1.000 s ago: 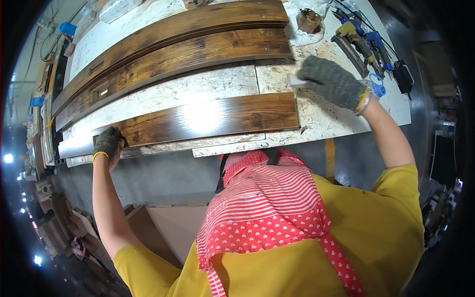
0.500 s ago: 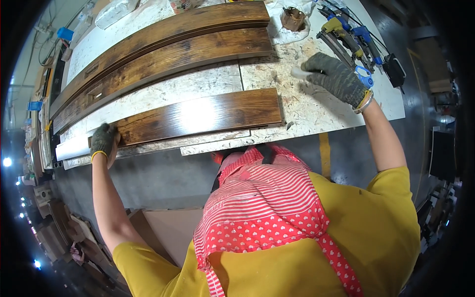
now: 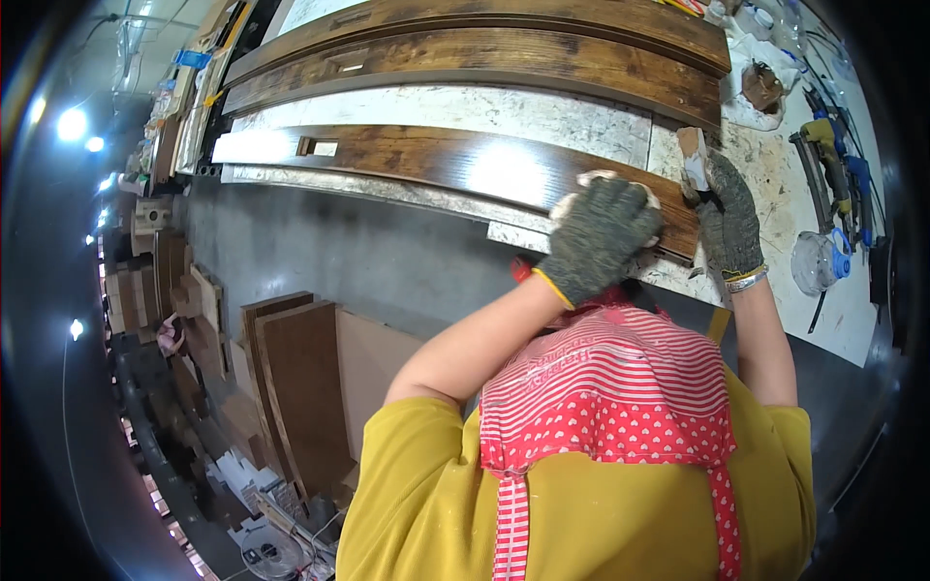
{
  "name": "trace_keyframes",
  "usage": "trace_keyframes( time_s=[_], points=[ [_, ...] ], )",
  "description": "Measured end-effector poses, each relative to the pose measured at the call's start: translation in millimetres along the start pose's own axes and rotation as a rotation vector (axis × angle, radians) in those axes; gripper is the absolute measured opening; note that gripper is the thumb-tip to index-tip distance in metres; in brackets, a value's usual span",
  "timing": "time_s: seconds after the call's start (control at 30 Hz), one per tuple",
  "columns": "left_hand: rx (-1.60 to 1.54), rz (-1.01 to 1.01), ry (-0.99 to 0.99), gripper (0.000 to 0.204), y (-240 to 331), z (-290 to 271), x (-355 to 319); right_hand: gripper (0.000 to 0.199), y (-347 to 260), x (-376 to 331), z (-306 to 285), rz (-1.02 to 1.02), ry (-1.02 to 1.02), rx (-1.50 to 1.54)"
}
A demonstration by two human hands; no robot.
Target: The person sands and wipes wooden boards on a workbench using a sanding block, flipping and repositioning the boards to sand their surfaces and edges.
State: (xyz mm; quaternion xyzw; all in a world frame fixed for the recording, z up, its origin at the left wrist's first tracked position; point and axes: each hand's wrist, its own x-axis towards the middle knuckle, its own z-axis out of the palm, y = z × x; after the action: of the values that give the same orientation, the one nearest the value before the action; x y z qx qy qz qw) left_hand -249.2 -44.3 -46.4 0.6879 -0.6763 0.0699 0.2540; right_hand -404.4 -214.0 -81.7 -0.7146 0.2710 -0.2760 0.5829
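Both hands have closed in on the right end of the near plank (image 3: 426, 160), which lies long-axis left to right along the bench (image 3: 581, 107) edge. Left hand (image 3: 596, 237) presses a pale cloth (image 3: 581, 189) flat on it, fingers curled over the wad. Right hand (image 3: 727, 218), just beside at the plank's end, grips what seems a small block (image 3: 692, 155), forearm reaching straight forward.

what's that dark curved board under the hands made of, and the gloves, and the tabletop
Curved board: wood, going by the grain, with dark stain and a glossy sheen. Gloves on the left hand and right hand: speckled grey knit fabric. Tabletop: looks like pale chipboard, flecked and paint-smeared.
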Motion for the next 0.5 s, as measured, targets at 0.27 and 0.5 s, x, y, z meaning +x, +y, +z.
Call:
trace_keyframes(
  time_s=[0.27,0.5],
  points=[
    [0.042,-0.370,0.027,0.017,-73.9,-56.8,-37.4,0.035,5.4,19.4,-10.5,0.014,-0.181,0.120],
    [-0.108,0.270,-0.200,0.033,41.5,36.7,11.6,0.032,-9.4,30.0,-13.6,0.563,-0.249,0.885]
  ],
)
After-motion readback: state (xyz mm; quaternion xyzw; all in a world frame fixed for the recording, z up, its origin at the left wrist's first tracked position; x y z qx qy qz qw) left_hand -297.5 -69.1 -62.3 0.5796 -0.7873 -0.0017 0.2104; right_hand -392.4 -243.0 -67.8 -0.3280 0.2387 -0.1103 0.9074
